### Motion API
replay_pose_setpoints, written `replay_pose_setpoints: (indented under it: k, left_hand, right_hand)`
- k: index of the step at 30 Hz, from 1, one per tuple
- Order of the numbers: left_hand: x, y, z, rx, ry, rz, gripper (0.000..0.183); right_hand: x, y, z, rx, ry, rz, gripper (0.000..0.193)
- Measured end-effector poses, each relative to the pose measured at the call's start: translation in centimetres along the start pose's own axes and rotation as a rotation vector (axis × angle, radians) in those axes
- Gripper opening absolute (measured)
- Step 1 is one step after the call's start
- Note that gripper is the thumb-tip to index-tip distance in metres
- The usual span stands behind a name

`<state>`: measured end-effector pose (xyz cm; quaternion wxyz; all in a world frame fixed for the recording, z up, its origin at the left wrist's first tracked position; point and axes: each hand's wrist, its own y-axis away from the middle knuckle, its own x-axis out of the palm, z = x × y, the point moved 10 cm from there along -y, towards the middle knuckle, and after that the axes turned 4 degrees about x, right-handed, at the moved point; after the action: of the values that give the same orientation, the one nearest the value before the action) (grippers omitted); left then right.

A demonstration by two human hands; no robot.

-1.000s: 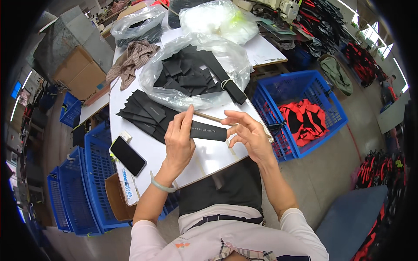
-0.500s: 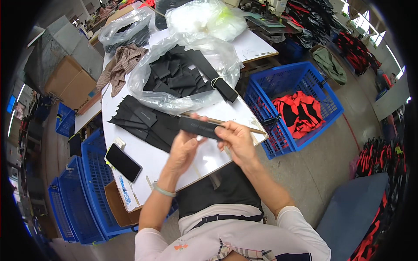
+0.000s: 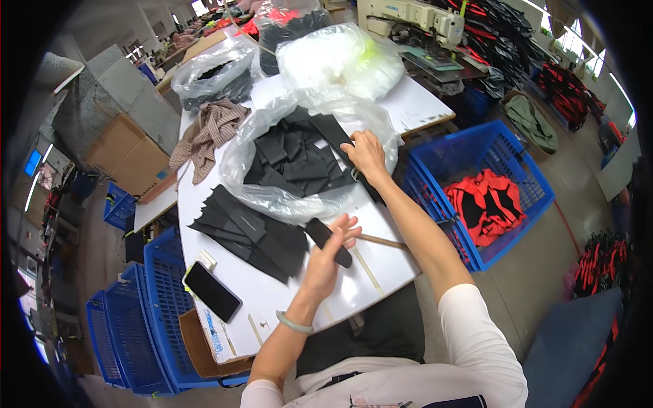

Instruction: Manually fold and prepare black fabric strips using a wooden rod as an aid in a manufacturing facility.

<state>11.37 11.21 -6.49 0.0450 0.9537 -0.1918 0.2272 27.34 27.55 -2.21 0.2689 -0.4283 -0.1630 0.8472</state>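
Note:
My left hand (image 3: 322,270) holds a short black fabric strip (image 3: 317,231) between thumb and palm, its other fingers spread out past it. The strip lies aslant above the white table. Reaching farther off, my right hand (image 3: 368,158) grips the edge of a long bundle of black strips (image 3: 329,134) at the right side of a clear plastic bag (image 3: 235,168); its fingertips are partly hidden. Inside the bag is a heap of folded black fabric pieces (image 3: 282,160). Left of my left hand, more black strips (image 3: 248,234) lie fanned out on the table.
A wooden stick (image 3: 381,241) lies on the white table (image 3: 350,289), with a phone (image 3: 213,291) near its left edge. Blue crates stand on both sides; the right crate (image 3: 500,255) holds red and black fabric. A checked cloth (image 3: 214,132) and further plastic bags sit farther back.
My right hand has let go of the short black strip and moved up and away to the bundle by the bag. My left hand keeps the strip, now tilted more steeply. The view has shifted.

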Motion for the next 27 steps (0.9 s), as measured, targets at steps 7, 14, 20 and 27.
replay_pose_setpoints:
  k: [7,14,20,27]
  left_hand:
    - [-1.3,-2.9,0.8,-0.013,-0.145,-0.019,0.053]
    - [-2.9,-4.1,2.6,-0.062,0.027,-0.170,0.047]
    - [-5.4,-5.3,-0.7,0.138,0.130,-0.220,0.030]
    - [-0.9,-9.1,-9.3,0.532,-0.385,0.026,0.031]
  right_hand:
    - [5.3,-1.6,1.3,-0.140,0.209,0.025,0.029]
    - [3.9,-1.3,1.7,-0.245,0.080,-0.120,0.026]
    - [3.4,-4.3,-0.4,0.004,-0.749,0.219,0.016]
    - [-9.5,-6.3,10.8,-0.180,-1.409,0.251,0.018]
